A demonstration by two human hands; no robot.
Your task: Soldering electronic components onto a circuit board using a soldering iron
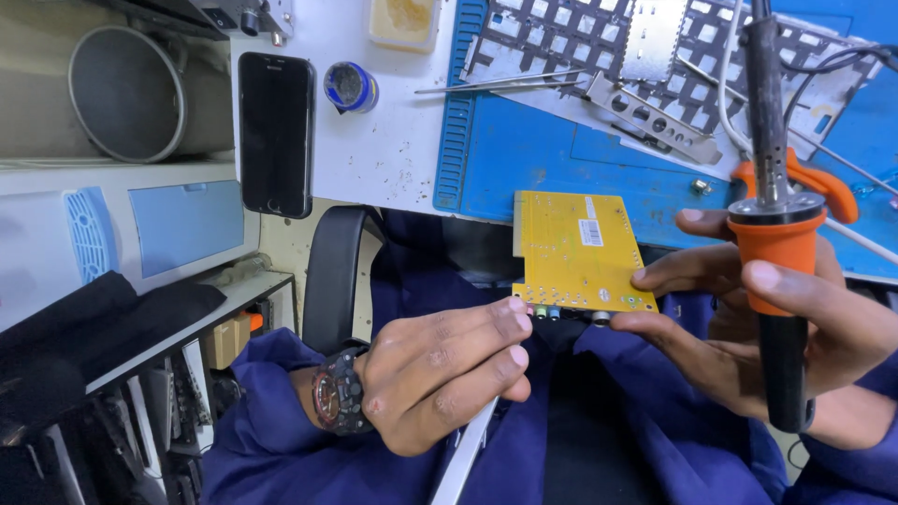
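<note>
both hands share the flat yellow printed circuit board (577, 251) above my lap: left hand (440, 374) pinches its near edge, right hand (748, 327) steadies it while gripping the orange-collared black soldering iron (778, 234). best kept level, tip away.

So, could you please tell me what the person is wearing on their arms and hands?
Both hands are bare, with no gloves. The left hand has a chunky dark wristwatch with red details at the wrist, just below a dark blue sleeve of loose fabric. The right hand emerges from a matching blue sleeve. No rings show.
</note>
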